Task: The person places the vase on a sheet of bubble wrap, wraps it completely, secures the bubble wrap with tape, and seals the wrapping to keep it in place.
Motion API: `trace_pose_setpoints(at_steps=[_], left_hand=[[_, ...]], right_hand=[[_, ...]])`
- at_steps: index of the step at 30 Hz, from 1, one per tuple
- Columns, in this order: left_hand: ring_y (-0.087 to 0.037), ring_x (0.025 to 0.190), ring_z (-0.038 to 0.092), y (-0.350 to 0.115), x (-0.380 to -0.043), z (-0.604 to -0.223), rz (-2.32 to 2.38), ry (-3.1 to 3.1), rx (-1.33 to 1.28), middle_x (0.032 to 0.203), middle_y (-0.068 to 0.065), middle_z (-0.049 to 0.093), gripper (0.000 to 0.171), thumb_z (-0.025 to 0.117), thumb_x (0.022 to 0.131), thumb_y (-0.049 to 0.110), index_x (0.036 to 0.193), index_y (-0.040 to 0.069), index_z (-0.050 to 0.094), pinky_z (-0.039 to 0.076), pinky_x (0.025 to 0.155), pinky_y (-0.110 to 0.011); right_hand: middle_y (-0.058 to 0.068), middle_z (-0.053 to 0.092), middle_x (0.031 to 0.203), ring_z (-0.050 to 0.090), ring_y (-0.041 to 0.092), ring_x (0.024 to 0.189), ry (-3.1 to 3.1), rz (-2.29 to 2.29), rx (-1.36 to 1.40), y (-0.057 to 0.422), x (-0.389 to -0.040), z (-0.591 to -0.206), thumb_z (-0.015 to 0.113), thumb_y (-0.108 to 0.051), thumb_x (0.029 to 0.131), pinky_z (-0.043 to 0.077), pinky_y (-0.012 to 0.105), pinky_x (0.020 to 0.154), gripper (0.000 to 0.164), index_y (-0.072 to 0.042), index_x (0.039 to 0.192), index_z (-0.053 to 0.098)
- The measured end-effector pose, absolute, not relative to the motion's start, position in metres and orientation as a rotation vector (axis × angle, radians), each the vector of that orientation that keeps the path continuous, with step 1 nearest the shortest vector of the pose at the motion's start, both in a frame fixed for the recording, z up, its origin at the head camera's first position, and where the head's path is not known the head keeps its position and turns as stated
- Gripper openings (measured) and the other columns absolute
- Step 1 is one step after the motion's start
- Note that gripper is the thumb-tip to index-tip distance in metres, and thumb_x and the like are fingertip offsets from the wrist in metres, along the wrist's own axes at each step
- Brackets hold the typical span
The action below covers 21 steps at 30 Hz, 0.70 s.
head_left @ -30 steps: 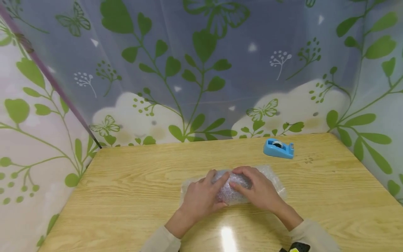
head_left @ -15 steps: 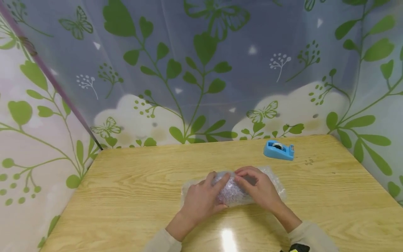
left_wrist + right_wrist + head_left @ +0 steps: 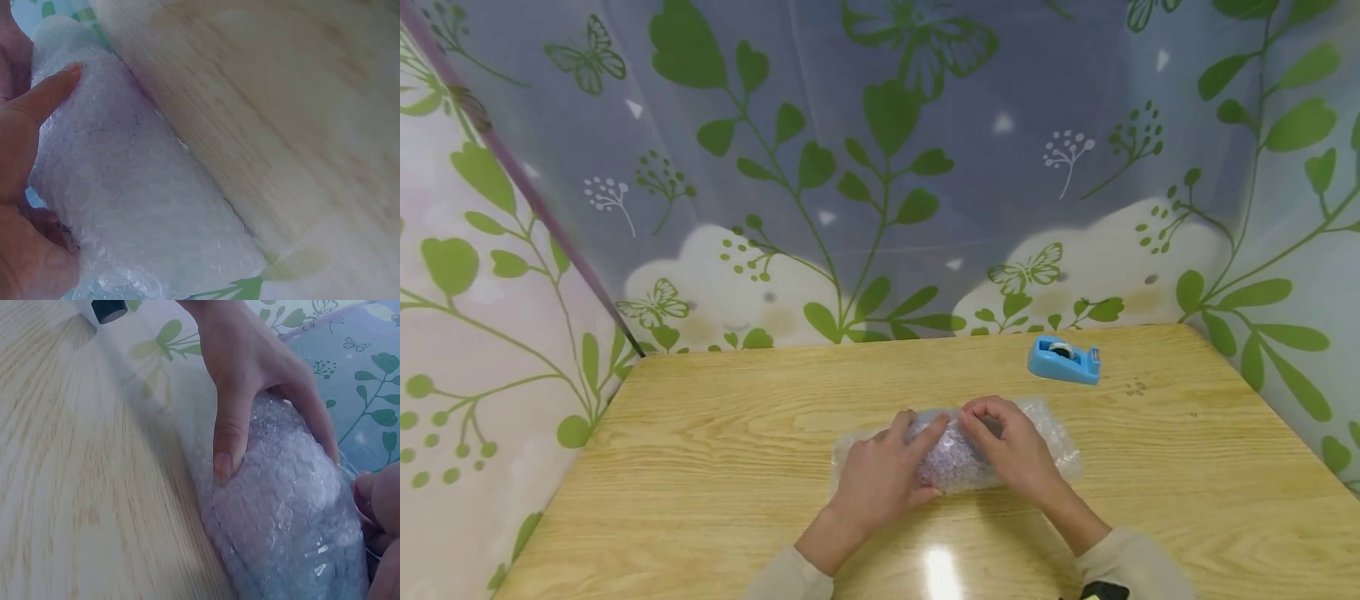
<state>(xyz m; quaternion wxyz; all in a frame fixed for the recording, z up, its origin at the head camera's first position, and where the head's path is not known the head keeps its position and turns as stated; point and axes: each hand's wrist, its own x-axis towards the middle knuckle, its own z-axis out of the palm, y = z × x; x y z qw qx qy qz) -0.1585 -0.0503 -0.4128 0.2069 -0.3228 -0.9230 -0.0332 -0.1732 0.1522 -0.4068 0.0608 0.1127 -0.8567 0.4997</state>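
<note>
A bundle of clear bubble wrap point(image 3: 951, 458) lies on the table, rolled around something with a purplish tint that the wrap mostly hides. My left hand point(image 3: 876, 475) grips the bundle's left part, thumb at the near side and fingers over the top. From the right wrist view, that left hand point(image 3: 256, 369) straddles the wrapped bundle point(image 3: 281, 500). My right hand point(image 3: 1015, 450) is at the bundle's top right, thumb and forefinger together, pinching the wrap at its upper edge. In the left wrist view the bubble wrap point(image 3: 137, 181) extends past the left hand point(image 3: 28, 150).
Loose flat bubble wrap point(image 3: 1056, 429) sticks out to the right of the bundle. A blue tape dispenser point(image 3: 1063, 360) with a roll of tape stands at the back right of the wooden table point(image 3: 722, 442). A patterned curtain point(image 3: 820, 242) hangs behind the table.
My right thumb and forefinger, spread apart over the bundle a second ago, have come together at the wrap's upper edge. The left hand has kept its grip in place.
</note>
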Motion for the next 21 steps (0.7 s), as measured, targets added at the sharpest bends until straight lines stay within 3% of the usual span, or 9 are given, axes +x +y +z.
trace_pose_setpoints(at_steps=[10,21], left_hand=[[-0.014,0.064,0.061,-0.0499,-0.1599,-0.4104,-0.038,-2.569,-0.9,0.12,-0.012,0.053,0.09,0.075,0.067,0.063,0.142,0.025,0.044,0.039,0.038,-0.02],[-0.016,0.065,0.062,-0.0487,-0.1607,-0.411,-0.043,-2.595,-0.892,0.122,-0.013,0.053,0.089,0.075,0.068,0.063,0.142,0.025,0.045,0.04,0.039,-0.021]], right_hand=[[0.01,0.059,0.111,0.052,0.028,0.111,-2.566,1.56,0.323,0.1473,-0.1728,-0.406,0.052,-0.023,0.1,0.046,0.047,0.087,0.019,-0.006,0.097,0.061],[0.011,0.058,0.105,0.051,0.026,0.109,-2.389,1.746,0.39,0.1471,-0.174,-0.4132,0.053,-0.016,0.099,0.039,0.05,0.097,0.016,-0.003,0.09,0.058]])
